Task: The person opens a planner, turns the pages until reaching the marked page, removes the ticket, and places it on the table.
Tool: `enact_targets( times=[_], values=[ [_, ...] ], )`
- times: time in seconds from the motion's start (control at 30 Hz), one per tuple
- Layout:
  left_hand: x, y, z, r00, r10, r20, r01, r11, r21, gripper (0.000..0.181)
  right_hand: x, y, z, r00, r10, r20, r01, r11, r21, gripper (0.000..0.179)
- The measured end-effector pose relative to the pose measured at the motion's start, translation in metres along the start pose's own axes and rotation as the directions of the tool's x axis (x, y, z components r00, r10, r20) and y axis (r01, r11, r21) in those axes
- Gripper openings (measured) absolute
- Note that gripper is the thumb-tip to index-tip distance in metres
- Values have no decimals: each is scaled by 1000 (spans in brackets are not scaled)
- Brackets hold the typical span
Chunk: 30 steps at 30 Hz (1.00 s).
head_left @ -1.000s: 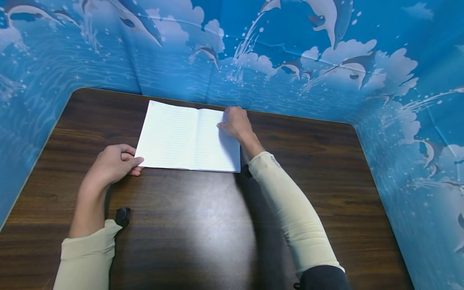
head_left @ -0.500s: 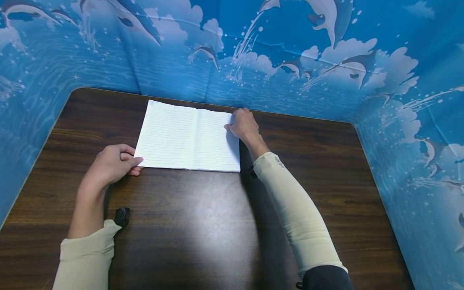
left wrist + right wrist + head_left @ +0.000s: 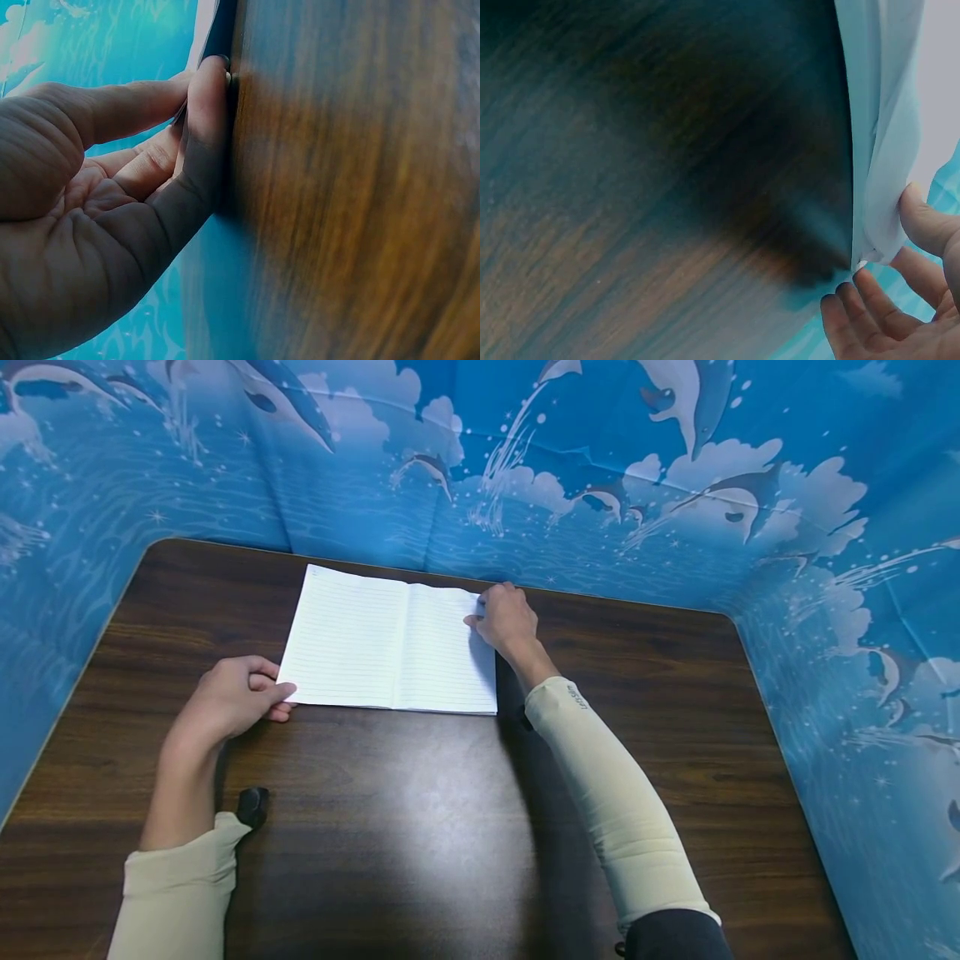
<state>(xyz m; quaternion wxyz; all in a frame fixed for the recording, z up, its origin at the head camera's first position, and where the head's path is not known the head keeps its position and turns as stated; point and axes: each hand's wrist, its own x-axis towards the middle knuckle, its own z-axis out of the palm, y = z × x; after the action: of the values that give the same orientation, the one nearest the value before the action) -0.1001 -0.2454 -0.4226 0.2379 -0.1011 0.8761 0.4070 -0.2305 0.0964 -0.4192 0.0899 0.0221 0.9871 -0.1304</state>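
An open notebook with white lined pages lies near the far edge of the table. My left hand pinches its near left corner, thumb on the page and fingers beneath; the left wrist view shows this hand from the side, low over the wood. At the far right corner of the notebook is my right hand, its thumb on the page. In the right wrist view the right hand pinches the page edge between thumb and forefinger, with other fingertips at the corner. Several pages bow up slightly there.
A dark wood-grain table spreads below and beside the notebook. Blue cloth with dolphins hangs along the table's back and sides. Both forearms wear pale sleeves, and a small black device sits at the left wrist.
My right hand has slid a little to the right, from over the right page to its outer far corner, and then stayed there. The left hand keeps its hold in the same place.
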Motion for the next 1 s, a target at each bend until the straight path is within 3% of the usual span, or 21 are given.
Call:
enact_targets(
  times=[0.2, 0.43, 0.77, 1.0],
  values=[
    [0, 0, -1, 1000, 9, 7, -9, 1000, -4, 56, 0, 4, 3, 996, -77, -46, 77, 997, 12, 44],
    [1, -1, -1, 1000, 14, 1, -14, 1000, 13, 53, 1, 7, 5, 987, -147, -60, 153, 983, 105, 43],
    [3, -3, 0, 1000, 30, -1, -30, 1000, 4, 53, 3, 13, -3, 986, -160, -51, 168, 953, 251, 47],
    [2, -2, -1, 1000, 30, 5, -30, 1000, -3, 55, 5, 17, -17, 990, -136, -24, 137, 962, 237, 56]
  ],
)
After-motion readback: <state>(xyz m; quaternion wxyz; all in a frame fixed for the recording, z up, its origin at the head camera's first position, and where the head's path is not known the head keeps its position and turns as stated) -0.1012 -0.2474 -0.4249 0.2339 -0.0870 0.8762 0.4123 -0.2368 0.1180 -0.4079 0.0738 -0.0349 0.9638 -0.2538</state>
